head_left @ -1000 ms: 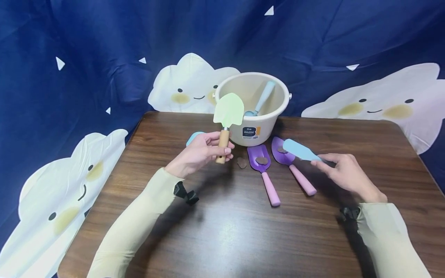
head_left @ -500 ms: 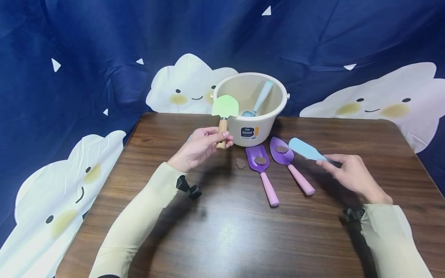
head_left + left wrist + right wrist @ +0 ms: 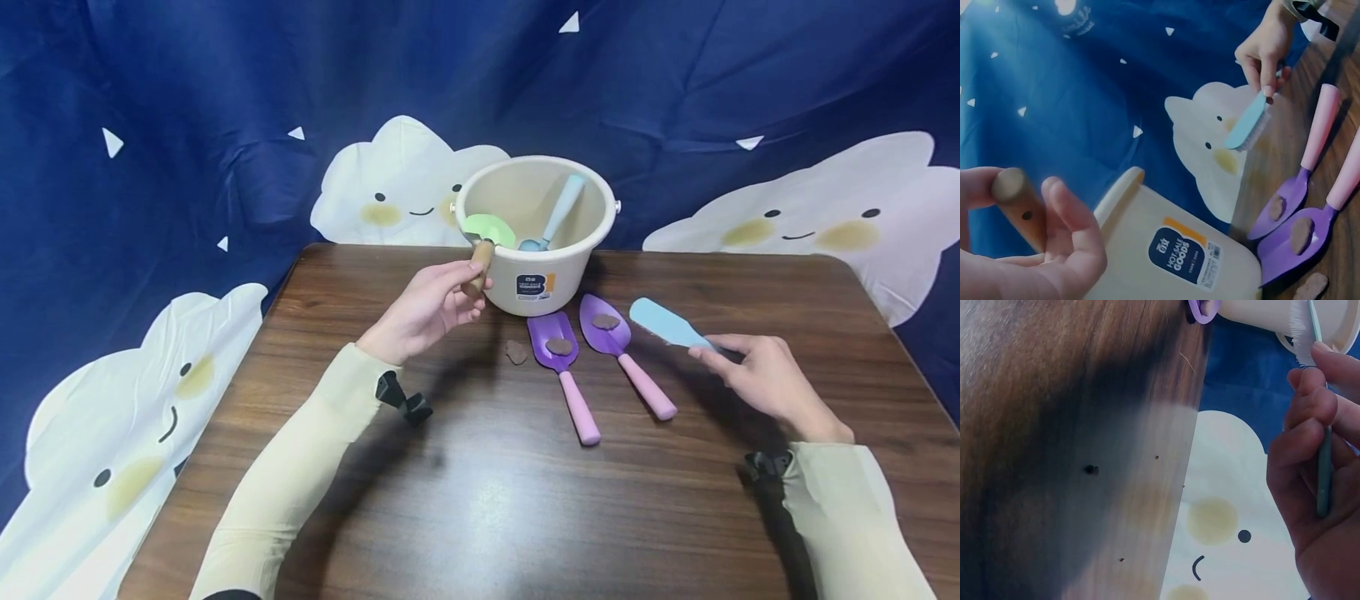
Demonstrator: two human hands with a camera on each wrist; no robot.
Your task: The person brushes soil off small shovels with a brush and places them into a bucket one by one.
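My left hand [image 3: 435,304] grips the wooden handle of a small trowel [image 3: 489,229] with a light green blade. The blade tips over the near-left rim of a cream bucket [image 3: 543,279]. Inside the bucket a light blue tool [image 3: 562,212] leans with its handle up. In the left wrist view the trowel's handle end [image 3: 1013,187] sits between thumb and fingers. My right hand [image 3: 772,383] holds a light blue brush [image 3: 667,323] above the table, its white bristles [image 3: 1300,337] visible in the right wrist view.
Two purple garden scoops with pink handles, a square-ended one [image 3: 577,408] and a pointed one [image 3: 645,385], lie before the bucket, each carrying a brown lump. Another brown lump [image 3: 516,352] lies on the wooden table [image 3: 480,517]. Dark specks [image 3: 1091,469] dot the table's right side.
My left hand has moved slightly up and forward, and the upright green trowel has tipped forward over the bucket's rim. My right hand has shifted a little right with the brush.
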